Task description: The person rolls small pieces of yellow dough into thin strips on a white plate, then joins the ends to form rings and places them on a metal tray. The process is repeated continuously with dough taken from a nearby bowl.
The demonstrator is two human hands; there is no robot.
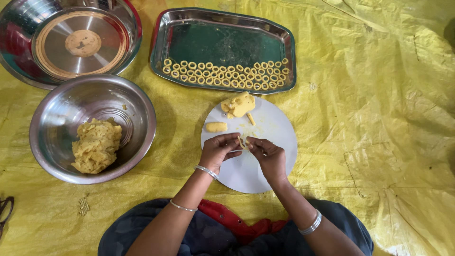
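Pinching a thin dough strip [243, 142] between them, left hand [219, 150] and right hand [269, 155] shape one ring. Two rows of rings [225, 75] fill the tray [265, 28] at top centre. Much dough [96, 144] remains in the bowl [57, 114], left.

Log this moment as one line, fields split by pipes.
left hand + right hand: pinching dough strip | over white round board | dough rings rowed in steel tray | dough lump in steel bowl
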